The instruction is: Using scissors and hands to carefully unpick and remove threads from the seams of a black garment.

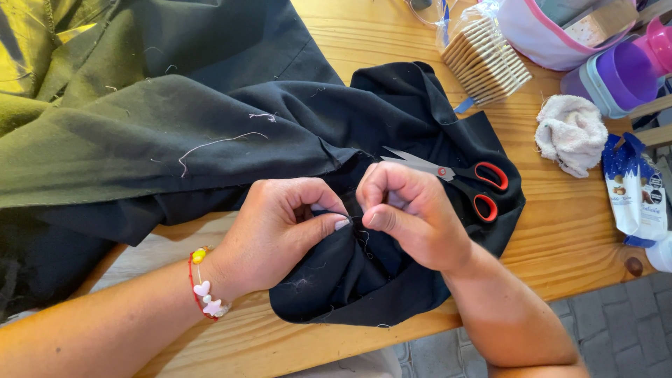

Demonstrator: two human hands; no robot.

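A large piece of black fabric (210, 119) lies spread over the wooden table (560, 231), with loose light threads on it. My left hand (287, 227) pinches a fold of the fabric near its lower edge; a red bracelet with pale beads is on that wrist. My right hand (413, 210) is closed right beside it, its fingertips pinching the same spot of cloth. Whether a needle or thread is between the fingers cannot be seen. Scissors with red handles (462, 178) rest on the fabric just behind my right hand.
A bagged stack of crackers (486, 59) lies at the back. To the right sit a white crumpled cloth (570, 133), a purple bottle with a pink lid (623, 70), a pink-trimmed bag (553, 28) and a blue snack packet (637, 192). Grey paving shows below the table's edge.
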